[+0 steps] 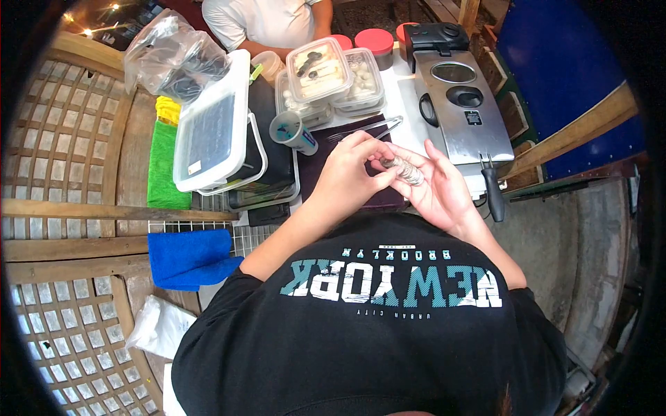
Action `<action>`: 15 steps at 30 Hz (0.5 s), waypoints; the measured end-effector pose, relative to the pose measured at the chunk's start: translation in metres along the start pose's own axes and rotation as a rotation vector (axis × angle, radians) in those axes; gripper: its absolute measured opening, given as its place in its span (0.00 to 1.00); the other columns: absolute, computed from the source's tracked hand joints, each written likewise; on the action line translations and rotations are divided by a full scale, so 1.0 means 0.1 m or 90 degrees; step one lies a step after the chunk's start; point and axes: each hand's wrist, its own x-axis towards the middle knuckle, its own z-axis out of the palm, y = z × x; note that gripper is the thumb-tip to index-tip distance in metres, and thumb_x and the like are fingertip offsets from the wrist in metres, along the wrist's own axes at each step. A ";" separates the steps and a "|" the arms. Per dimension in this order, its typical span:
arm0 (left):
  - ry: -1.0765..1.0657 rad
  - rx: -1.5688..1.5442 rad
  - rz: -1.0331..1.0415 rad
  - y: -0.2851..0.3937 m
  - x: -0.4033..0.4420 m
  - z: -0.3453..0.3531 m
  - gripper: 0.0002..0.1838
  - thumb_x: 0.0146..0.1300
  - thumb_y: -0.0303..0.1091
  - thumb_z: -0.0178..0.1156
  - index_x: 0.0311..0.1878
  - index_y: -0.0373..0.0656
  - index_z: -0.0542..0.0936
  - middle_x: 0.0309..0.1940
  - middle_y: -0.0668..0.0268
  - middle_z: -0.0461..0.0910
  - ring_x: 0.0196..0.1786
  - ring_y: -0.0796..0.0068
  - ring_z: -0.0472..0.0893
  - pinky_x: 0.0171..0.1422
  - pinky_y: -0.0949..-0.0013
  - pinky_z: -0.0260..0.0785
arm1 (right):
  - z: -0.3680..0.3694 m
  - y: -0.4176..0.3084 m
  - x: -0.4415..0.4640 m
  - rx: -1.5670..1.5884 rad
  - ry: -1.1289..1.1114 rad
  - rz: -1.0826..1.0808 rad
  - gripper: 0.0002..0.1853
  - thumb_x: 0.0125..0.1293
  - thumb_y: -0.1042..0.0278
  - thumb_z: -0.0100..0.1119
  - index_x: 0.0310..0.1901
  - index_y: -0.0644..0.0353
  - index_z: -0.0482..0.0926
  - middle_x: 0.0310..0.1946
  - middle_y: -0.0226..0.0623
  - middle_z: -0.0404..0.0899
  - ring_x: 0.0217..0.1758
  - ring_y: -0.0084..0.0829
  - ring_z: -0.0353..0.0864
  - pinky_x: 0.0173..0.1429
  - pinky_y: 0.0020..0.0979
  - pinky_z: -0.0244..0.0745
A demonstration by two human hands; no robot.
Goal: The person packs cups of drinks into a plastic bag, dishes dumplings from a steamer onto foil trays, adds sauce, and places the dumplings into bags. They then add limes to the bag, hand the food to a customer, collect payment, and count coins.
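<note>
A row of overlapping silvery coins [409,173] lies across the fingers and palm of my right hand [440,184], which is turned up with its thumb apart. My left hand [355,166] meets it from the left, thumb and fingertips pinched on the darker coin [387,163] at the row's end. Both hands are above a dark purple cloth [381,200]. Just beyond them lie metal tongs [374,127]. A printed paper cup [295,133] containing something bluish stands left of the tongs.
Lidded food containers [319,73] and red-lidded jars [374,45] stand at the back, before a seated person [263,24]. At right are a steel appliance [461,104] and a black-handled utensil [492,191]. A large clear-lidded tub [215,139] and blue cloth [187,258] are left.
</note>
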 end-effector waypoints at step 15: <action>0.007 0.079 0.057 0.06 -0.04 0.06 0.18 0.41 0.33 0.75 0.33 0.39 0.77 0.32 0.63 0.75 0.35 0.66 0.77 0.41 0.66 0.72 | -0.10 0.00 -0.02 -0.006 -0.028 0.008 0.29 0.76 0.53 0.32 0.62 0.75 0.64 0.59 0.53 0.71 0.64 0.43 0.70 0.68 0.37 0.66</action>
